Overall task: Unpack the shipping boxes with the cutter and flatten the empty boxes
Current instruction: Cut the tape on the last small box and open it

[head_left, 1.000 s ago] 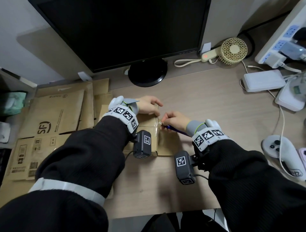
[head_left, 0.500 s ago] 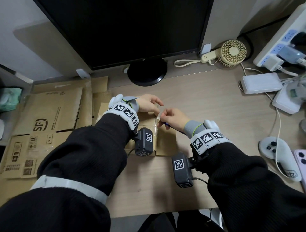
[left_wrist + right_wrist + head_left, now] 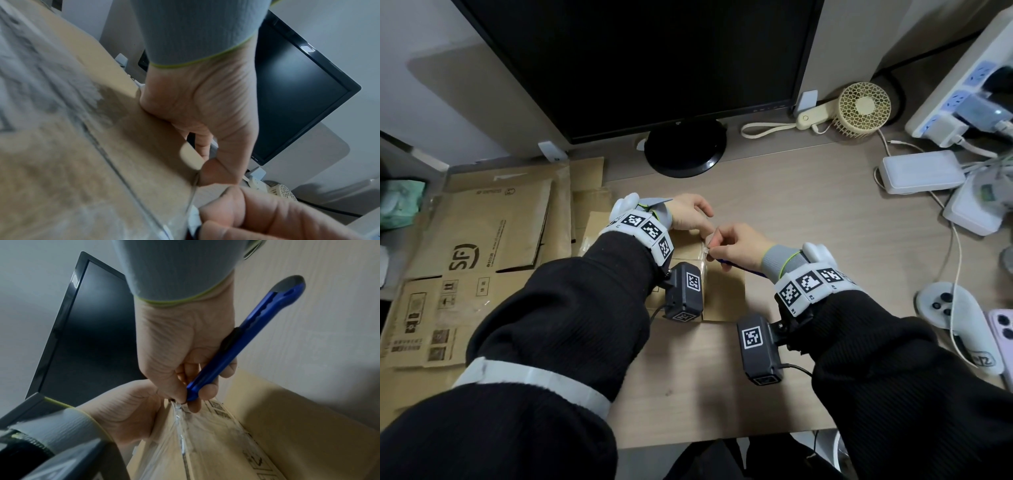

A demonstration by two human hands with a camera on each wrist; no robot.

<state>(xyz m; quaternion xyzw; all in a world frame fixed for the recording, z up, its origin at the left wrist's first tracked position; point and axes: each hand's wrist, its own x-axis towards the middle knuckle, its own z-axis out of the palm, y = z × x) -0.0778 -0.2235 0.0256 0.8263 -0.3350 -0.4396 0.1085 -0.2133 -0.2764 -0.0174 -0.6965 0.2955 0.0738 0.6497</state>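
Only the right-wrist view shows the blue cutter [image 3: 242,344] whole, the right hand [image 3: 739,245] gripping it at the taped seam's far end. The left hand [image 3: 690,214] clasps the box [image 3: 688,246] on the desk [image 3: 808,212]. A second ago the cutter sat nearer along the seam.

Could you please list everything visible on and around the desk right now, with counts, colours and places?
Taped box: one, brown, desk centre, under both hands.
Cutter: one, blue, tip at the box's tape seam.
Flattened boxes: several, brown, left of the desk.
Monitor: one, black, at the back.
Handheld fan: one, cream, back right.
Power strip: one, white, far right.
White boxes: two, right side.
Controller: one, white, right edge.
Desk: one, light wood.
Left hand: grip on the box's far end.
Right hand: grip on the cutter.
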